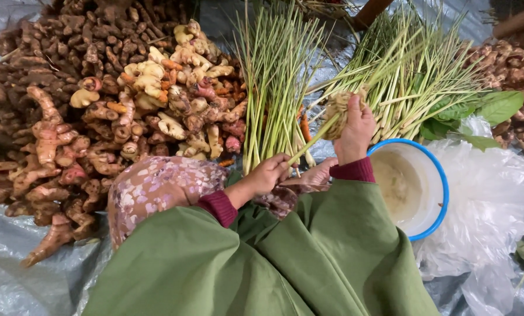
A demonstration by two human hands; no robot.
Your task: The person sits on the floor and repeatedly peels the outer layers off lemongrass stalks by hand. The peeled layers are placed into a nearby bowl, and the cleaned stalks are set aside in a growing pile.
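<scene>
My left hand (269, 174) grips the lower end of a single lemongrass stalk (310, 142) that slants up to the right. My right hand (354, 131) holds a tan fibrous scrubber (338, 109) pressed around the same stalk higher up. Both sleeves are green with dark red cuffs. A bundle of lemongrass (276, 76) lies upright just behind my left hand, and a second, fanned bundle (417, 76) lies behind my right hand.
A big heap of brown and pale ginger and galangal roots (98, 99) fills the left. A white bowl with a blue rim (443, 193) sits at right beside crumpled clear plastic (490, 205). Green leaves (496, 108) and more roots (516, 70) lie far right. Grey tarp (16, 275) covers the ground.
</scene>
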